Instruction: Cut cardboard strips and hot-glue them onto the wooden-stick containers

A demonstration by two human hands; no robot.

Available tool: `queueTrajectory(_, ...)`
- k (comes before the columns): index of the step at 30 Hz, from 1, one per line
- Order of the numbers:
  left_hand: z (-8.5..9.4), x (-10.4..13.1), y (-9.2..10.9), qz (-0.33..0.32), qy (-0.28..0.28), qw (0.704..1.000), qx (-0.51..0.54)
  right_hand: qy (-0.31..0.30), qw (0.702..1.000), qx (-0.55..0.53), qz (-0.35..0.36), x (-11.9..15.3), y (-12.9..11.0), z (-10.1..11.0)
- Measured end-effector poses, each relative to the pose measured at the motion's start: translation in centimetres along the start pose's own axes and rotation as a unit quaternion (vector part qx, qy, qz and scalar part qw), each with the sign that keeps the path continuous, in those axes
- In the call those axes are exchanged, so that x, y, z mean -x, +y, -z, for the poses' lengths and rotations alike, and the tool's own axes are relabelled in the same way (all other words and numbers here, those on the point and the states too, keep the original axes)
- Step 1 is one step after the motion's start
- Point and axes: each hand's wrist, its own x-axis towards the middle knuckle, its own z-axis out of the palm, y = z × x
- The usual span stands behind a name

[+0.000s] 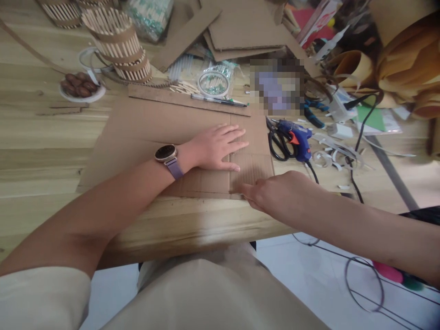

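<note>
Left Hand Spread on Cardboard, Right Hand at Its Near Edge

A large brown cardboard sheet (154, 123) lies flat on the wooden table (41, 137), directly in front of the person and close to the table's near edge. The left hand (220, 146) is released and flat, palm down on the sheet with the fingers spread. The right hand (275, 192) is curled at the near right corner, its fingertips at the cardboard; whether it grips a tool or presses the sheet, one cannot tell. Lines cross the sheet.

On the left wrist sits a watch (165, 152) with a violet band, its dark dial unreadable. Up at the right, a red-and-white package (318, 23) bears lettering too blurred to read, as are any markings on the blue glue gun (300, 140). That tool, with its orange trigger, lies beside black-handled scissors (282, 149), just right of the sheet. Blue-handled pliers (314, 114) rest beyond them.

Along the far edge lie a narrow cardboard strip (178, 101) and a slim pen (220, 100). At the far left, a white bowl (82, 98) holds brown, rounded pieces, near a banded wooden-stick cylinder (118, 41).
</note>
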Motion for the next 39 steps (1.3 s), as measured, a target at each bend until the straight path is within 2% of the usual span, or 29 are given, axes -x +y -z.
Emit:
queueTrajectory(5, -0.1, 0.0, -0.2, -0.001, -0.005, 1.000, 0.003, -0.048, 0.999, 0.011, 0.010, 0.3, 0.1, 1.0)
queueTrajectory(15, 0.0, -0.1, -0.2, -0.001, -0.015, 1.000, -0.009, -0.127, 0.992, 0.026, 0.000, 0.6, 1.0, 0.4)
queueTrajectory(22, 0.0, -0.1, -0.3, -0.009, -0.017, 1.000, -0.021, -0.095, 0.995, 0.013, -0.014, 1.1, 1.4, -0.8)
queueTrajectory(37, 0.3, -0.1, -0.1, 0.000, -0.038, 0.999, -0.023, -0.105, 0.994, 0.021, -0.039, 2.3, 2.6, -2.2)
queueTrajectory(39, 0.3, -0.1, -0.2, 0.000, -0.038, 0.999, -0.022, -0.079, 0.996, 0.010, -0.049, 2.5, 2.8, -2.7)
